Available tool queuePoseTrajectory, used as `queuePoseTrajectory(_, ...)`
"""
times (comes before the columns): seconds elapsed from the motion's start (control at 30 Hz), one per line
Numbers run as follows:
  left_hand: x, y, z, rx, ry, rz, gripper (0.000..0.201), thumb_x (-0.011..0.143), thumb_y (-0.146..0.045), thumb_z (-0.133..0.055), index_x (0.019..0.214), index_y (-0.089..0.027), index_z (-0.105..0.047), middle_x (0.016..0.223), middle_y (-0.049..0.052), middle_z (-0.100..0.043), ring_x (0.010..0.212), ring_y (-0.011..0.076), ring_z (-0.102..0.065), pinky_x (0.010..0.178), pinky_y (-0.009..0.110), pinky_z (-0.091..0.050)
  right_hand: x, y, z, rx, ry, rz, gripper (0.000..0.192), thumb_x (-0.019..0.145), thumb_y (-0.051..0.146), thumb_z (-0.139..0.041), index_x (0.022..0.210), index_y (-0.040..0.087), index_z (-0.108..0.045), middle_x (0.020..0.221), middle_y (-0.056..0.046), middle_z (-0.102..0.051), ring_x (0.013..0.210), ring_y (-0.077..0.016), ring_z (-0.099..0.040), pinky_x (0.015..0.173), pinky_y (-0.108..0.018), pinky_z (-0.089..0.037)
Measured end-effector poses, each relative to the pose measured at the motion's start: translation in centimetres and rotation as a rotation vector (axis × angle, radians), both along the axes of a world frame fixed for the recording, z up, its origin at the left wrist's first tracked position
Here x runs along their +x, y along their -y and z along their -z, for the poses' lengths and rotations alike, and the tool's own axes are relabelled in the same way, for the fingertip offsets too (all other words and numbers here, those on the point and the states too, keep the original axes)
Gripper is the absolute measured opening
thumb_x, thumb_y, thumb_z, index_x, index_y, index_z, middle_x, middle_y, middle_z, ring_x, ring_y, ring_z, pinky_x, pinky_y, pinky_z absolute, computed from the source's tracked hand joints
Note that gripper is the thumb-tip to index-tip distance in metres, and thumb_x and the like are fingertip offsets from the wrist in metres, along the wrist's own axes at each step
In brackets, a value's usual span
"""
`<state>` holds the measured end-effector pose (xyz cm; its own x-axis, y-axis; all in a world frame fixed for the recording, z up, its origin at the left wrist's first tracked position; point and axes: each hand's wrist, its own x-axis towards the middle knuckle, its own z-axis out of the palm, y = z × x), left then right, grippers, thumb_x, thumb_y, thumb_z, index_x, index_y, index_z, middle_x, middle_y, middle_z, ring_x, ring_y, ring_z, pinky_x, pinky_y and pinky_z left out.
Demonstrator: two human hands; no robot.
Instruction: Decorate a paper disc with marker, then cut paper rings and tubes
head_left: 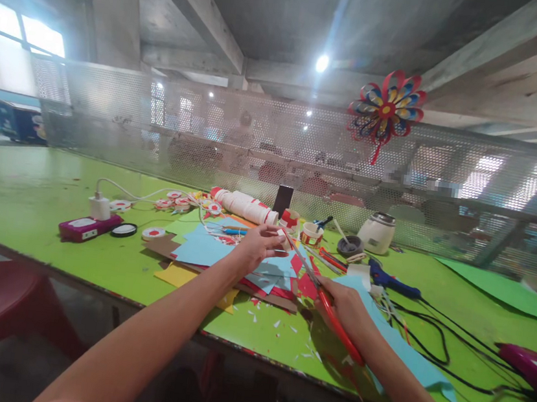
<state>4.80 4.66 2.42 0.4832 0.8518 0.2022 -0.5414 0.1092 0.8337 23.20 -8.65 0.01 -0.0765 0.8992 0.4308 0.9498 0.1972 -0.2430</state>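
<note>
My right hand (342, 298) is closed around the orange handles of a pair of scissors (328, 306), whose blades point up and left. A small white piece of paper (281, 233) is pinched in the fingertips of my left hand (260, 246), close to the blade tips. Whether the blades touch the piece, I cannot tell. Below my left hand lies a stack of coloured sheets, with light blue paper (199, 248) on top and yellow paper (180, 278) at the front. Small white and red scraps are scattered on the green table (252, 329).
Behind my hands are a roll of white-and-red paper (245, 206), a paper cup (312, 234), a dark phone (283, 197) and a white jar (376, 232). A blue glue gun (393, 279) with black cables lies right. At left sits a purple power strip (89, 226).
</note>
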Motion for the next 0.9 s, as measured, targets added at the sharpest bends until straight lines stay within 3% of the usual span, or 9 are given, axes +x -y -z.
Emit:
queuePoseTrajectory(0.4,0.0,-0.04,-0.04,-0.018,0.028,0.018,0.023,0.073,-0.006,-0.07,0.089,-0.011,-0.054,0.078,0.007,-0.064,0.068,0.0188,-0.067,0.077,0.047,-0.054,-0.39,0.43,-0.11,0.009,0.027,0.046,0.041,0.077,0.018,-0.043,0.109,0.014,-0.069,0.084,-0.012,-0.075,0.075,-0.0278,-0.069,0.068,-0.034,-0.047)
queuePoseTrajectory(0.7,-0.28,-0.29,-0.04,-0.053,0.037,0.016,0.022,0.075,-0.007,-0.068,0.091,-0.011,-0.053,0.077,0.008,-0.067,0.068,0.0196,-0.068,0.077,0.045,-0.054,0.03,0.03,-0.14,-0.005,-0.016,-0.032,0.043,0.078,0.019,-0.043,0.115,0.013,-0.065,0.108,-0.014,-0.072,0.096,-0.0289,-0.067,0.082,-0.037,-0.048)
queuePoseTrajectory(0.9,-0.11,-0.47,0.1,-0.058,0.026,0.004,0.019,0.073,-0.007,-0.07,0.084,-0.01,-0.054,0.079,0.008,-0.066,0.066,0.0192,-0.067,0.077,0.044,-0.054,0.18,-0.08,-0.17,-0.021,-0.024,-0.058,0.043,0.081,0.023,-0.043,0.116,0.011,-0.065,0.111,-0.016,-0.07,0.098,-0.0304,-0.067,0.085,-0.04,-0.048)
